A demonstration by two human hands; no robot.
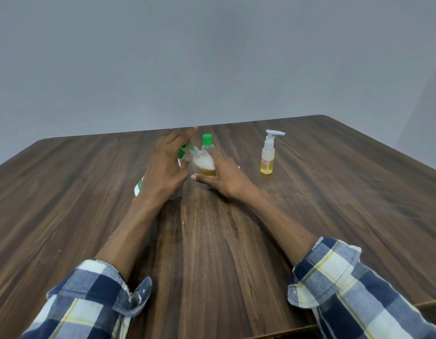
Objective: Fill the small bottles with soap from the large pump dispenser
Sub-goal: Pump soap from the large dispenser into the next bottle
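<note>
The large pump dispenser stands left of centre, mostly hidden behind my left hand; only its green pump head and a strip of its white body show. My left hand lies over the pump head with straight fingers. My right hand holds a small clear bottle, tilted with its mouth at the green nozzle and white foamy soap inside. Right behind it stands a small bottle with a green cap, with amber liquid at its base.
A small white pump bottle with yellow liquid and a red-marked label stands to the right, apart from my hands. The wooden table ends at a far edge just behind the bottles, against a grey wall.
</note>
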